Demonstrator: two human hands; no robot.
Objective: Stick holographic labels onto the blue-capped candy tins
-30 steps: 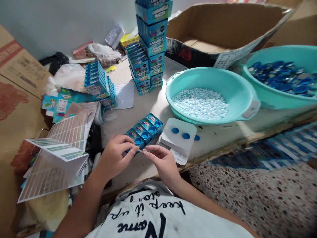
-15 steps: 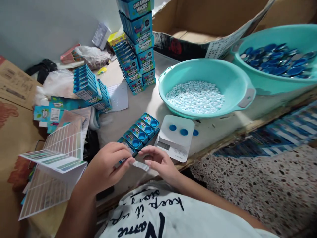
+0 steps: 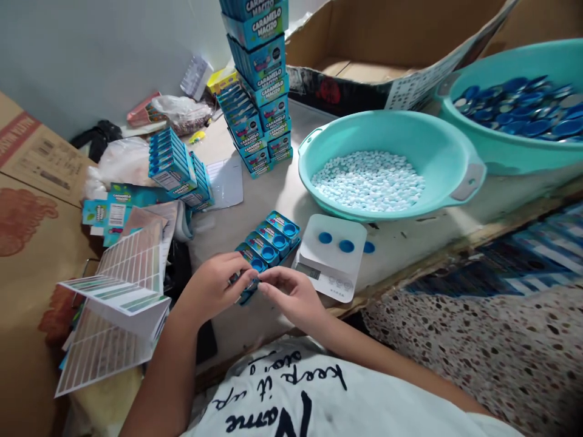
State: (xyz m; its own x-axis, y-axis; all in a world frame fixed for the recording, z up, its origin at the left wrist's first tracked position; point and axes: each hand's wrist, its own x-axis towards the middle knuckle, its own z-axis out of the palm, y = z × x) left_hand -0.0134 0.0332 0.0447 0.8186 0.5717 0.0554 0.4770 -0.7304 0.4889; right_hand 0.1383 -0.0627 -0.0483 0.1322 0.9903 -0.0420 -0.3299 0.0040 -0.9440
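Note:
My left hand (image 3: 217,284) is closed around a small blue candy box (image 3: 249,284), most of which its fingers hide. Thumb and fingers of my right hand (image 3: 294,297) pinch at the near end of that same box. Just beyond both hands, a row of similar blue candy boxes (image 3: 268,238) lies on the table, each with a round blue lid at one end. A white digital scale (image 3: 330,261) stands right of the row, bearing two blue round caps (image 3: 347,246). Another blue cap (image 3: 368,247) lies beside it.
A turquoise basin (image 3: 455,139) holds small white candies; a second basin (image 3: 505,158) holds blue caps. Stacked candy boxes (image 3: 273,91) rise at the back. Sticker sheets (image 3: 122,297) and a cardboard box (image 3: 36,230) are at left. The table's edge (image 3: 410,267) runs along the right.
A clear strip seen between my hands is no longer visible. My right fingertips have come in against the small box. The view has shifted slightly, moving everything a little rightward.

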